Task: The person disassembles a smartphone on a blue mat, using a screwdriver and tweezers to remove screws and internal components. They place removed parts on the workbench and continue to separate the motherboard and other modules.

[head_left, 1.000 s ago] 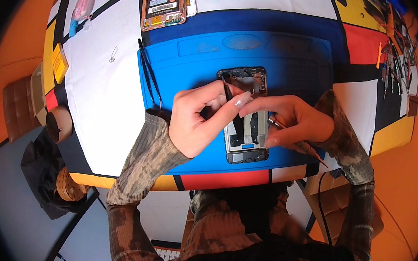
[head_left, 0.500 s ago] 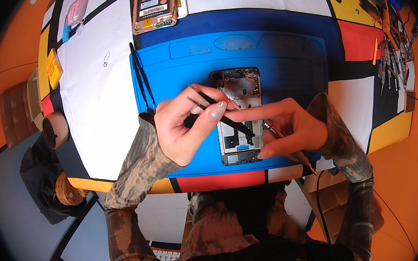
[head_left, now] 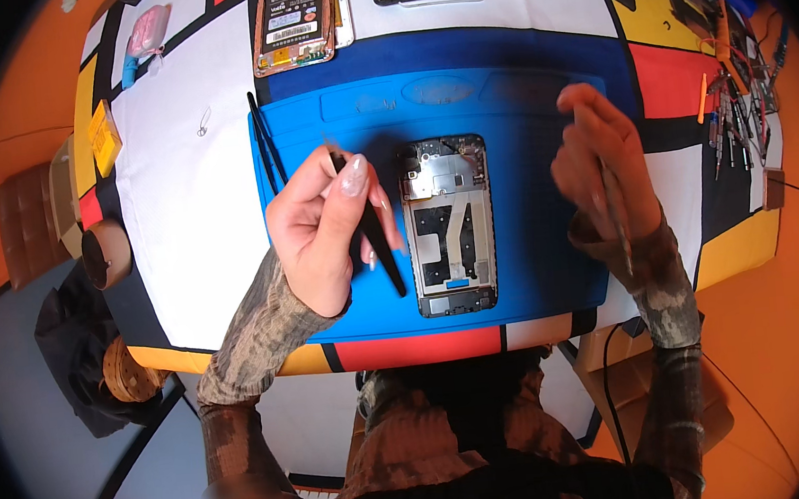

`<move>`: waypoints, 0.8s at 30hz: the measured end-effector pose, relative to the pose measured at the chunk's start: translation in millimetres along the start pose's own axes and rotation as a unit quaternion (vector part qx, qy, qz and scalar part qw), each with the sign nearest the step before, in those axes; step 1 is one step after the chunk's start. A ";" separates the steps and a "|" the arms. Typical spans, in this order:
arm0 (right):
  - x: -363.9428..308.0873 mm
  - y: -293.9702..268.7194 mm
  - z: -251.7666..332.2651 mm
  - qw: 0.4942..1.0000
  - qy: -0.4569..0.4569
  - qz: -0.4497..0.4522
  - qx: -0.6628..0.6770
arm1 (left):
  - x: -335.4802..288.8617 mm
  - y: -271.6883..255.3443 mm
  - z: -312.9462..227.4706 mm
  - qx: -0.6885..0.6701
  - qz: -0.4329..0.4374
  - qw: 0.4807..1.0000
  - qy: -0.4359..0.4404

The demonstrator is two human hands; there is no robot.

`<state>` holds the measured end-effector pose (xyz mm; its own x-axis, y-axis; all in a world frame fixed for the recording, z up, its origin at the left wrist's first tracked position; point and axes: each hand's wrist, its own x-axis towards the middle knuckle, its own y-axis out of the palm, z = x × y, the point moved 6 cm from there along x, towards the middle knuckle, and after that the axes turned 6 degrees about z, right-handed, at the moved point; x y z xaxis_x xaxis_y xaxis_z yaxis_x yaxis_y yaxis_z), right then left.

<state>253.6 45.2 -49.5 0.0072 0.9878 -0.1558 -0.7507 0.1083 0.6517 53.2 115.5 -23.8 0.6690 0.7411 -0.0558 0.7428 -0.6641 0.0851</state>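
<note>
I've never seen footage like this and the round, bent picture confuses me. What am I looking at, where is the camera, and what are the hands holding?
The camera sits on a person's head and looks down at their own two hands; its wide lens bends straight edges, hence the round look. No machine is involved. The left hand holds a thin black tool, probably tweezers. The right hand holds a slim tool that is too blurred to name. Between the hands, an opened phone with its insides showing lies on a blue work mat. The mat rests on a table covered in white, red, yellow and blue blocks. Another black tweezers lies at the mat's left edge, and more opened phones lie at the far side.
</note>
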 end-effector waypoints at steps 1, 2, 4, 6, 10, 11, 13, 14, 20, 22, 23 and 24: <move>1.2 -7.5 6.6 0.994 -0.043 -0.041 -0.089 | 2.2 -0.6 2.3 -0.024 0.019 0.999 -0.012; -0.5 -13.6 14.3 0.976 -0.083 -0.096 -0.179 | 2.3 -0.2 3.4 -0.054 0.033 0.998 -0.011; -3.7 -15.5 28.1 0.920 -0.160 -0.179 -0.309 | 1.4 0.3 14.3 -0.038 0.034 0.997 -0.062; -5.9 -7.3 37.0 0.864 -0.229 -0.227 -0.388 | 0.4 3.8 23.8 -0.003 0.063 0.994 -0.093; 4.1 17.6 37.6 0.835 -0.296 -0.160 -0.435 | -0.3 9.1 34.3 0.007 0.112 0.988 -0.106; 6.0 17.6 34.4 0.846 -0.275 -0.163 -0.428 | 0.1 8.3 35.1 0.004 0.118 0.987 -0.107; 8.4 21.2 31.5 0.829 -0.278 -0.152 -0.460 | -0.5 6.3 36.5 -0.010 0.115 0.987 -0.116; 10.3 21.9 28.9 0.822 -0.276 -0.146 -0.475 | -0.1 4.6 36.5 -0.022 0.109 0.987 -0.116; 16.7 25.3 18.0 0.777 -0.338 -0.089 -0.524 | 1.1 -0.3 35.2 -0.062 0.077 0.989 -0.106; 18.4 14.2 16.7 0.800 -0.289 -0.124 -0.511 | 1.7 -0.5 35.3 -0.055 0.080 0.989 -0.112; 18.0 8.9 15.7 0.810 -0.260 -0.139 -0.507 | 1.9 -0.4 35.3 -0.051 0.083 0.989 -0.115; 15.9 10.0 15.5 0.808 -0.289 -0.130 -0.497 | 2.1 -0.1 35.2 -0.041 0.092 0.988 -0.117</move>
<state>256.4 63.7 -34.0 0.3412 0.8652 0.3675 -0.8322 0.4598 -0.3099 55.4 113.7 -59.0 0.7870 0.5592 -0.2605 0.6102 -0.7678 0.1953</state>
